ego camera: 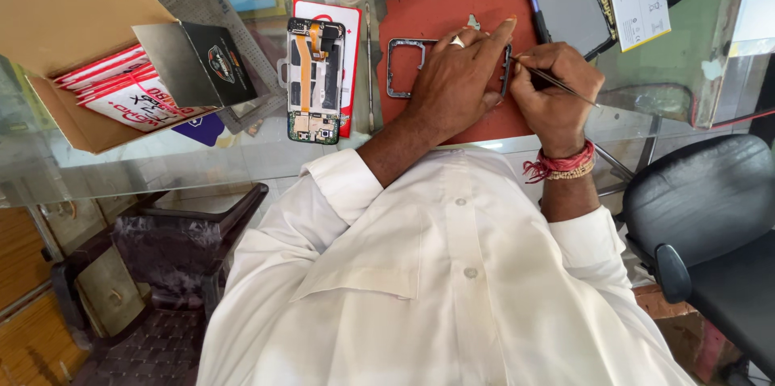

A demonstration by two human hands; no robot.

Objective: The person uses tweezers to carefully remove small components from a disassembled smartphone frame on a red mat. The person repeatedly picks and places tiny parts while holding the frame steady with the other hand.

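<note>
The left hand (452, 83) presses flat on the thin, light, bendable phone frame (401, 68), best gripped by its rails, while the right hand (553, 95) pinches slim tweezers (557, 81)

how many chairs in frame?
2. A dark chair lower left under the glass table, and a black chair at right beside the person's right arm. Others may be hidden behind the person.
</note>
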